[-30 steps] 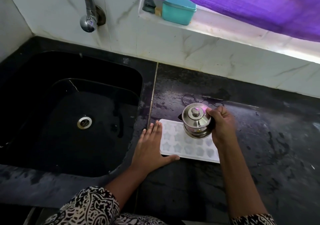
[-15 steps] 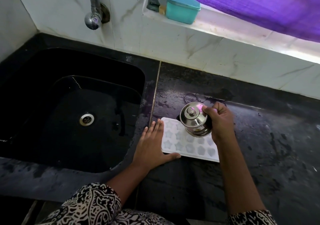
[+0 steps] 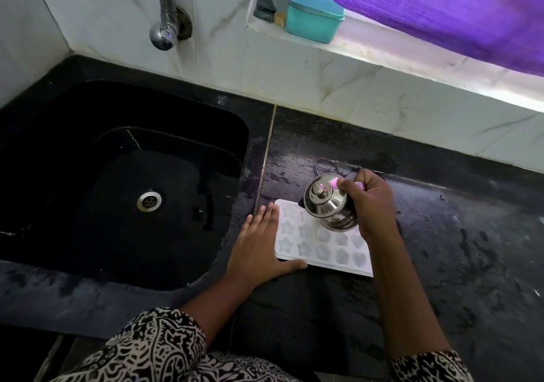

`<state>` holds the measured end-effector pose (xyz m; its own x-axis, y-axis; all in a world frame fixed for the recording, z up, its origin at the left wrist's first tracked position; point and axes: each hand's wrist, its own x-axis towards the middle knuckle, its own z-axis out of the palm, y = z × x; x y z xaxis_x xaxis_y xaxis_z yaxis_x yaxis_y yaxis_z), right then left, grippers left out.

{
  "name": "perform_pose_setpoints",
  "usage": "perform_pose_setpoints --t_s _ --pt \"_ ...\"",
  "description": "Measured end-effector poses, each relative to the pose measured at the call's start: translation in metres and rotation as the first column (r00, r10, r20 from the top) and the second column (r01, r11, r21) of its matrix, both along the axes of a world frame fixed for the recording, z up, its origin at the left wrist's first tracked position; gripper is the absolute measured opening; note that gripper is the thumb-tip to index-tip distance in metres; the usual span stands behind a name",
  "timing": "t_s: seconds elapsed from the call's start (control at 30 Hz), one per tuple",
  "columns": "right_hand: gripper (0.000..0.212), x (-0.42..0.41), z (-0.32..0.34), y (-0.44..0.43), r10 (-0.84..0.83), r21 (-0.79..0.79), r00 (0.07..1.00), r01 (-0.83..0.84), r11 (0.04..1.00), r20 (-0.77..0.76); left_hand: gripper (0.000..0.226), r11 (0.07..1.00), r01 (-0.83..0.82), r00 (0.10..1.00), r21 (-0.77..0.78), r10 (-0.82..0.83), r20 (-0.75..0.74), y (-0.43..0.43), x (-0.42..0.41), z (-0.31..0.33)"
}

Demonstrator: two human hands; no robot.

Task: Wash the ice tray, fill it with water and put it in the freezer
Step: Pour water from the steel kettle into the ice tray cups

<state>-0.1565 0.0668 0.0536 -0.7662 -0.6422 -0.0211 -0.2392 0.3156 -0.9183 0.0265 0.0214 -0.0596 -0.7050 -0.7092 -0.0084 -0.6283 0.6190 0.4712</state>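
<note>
Beside sink (image 3: 88,116), left grip (image 3: 259,243) spread against ice tray (image 3: 323,253), right grip (image 3: 371,205) holding tilted steel pot (image 3: 323,205) (lidded)

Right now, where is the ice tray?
Head view: the ice tray lies on the counter, right of the sink, with the left hand at its left edge and the steel pot held over it.

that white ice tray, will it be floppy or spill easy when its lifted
Probably somewhat floppy: the ice tray looks thin and translucent, perhaps silicone, so it may sag if lifted by one end. Its shallow star cells would likely spill when tilted. It may slide too: the counter looks wet, and the left hand lies flat against its edge.
</note>
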Motion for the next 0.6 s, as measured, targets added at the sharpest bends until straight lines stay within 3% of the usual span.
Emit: perform_pose_setpoints --t_s 0.6 --pt "0.029 0.0006 0.0054 -0.0069 0.072 0.065 0.983 -0.061 0.996 -0.169 0.129 1.0 -0.003 1.0 -0.006 0.003 0.001 -0.001 -0.0006 -0.002"
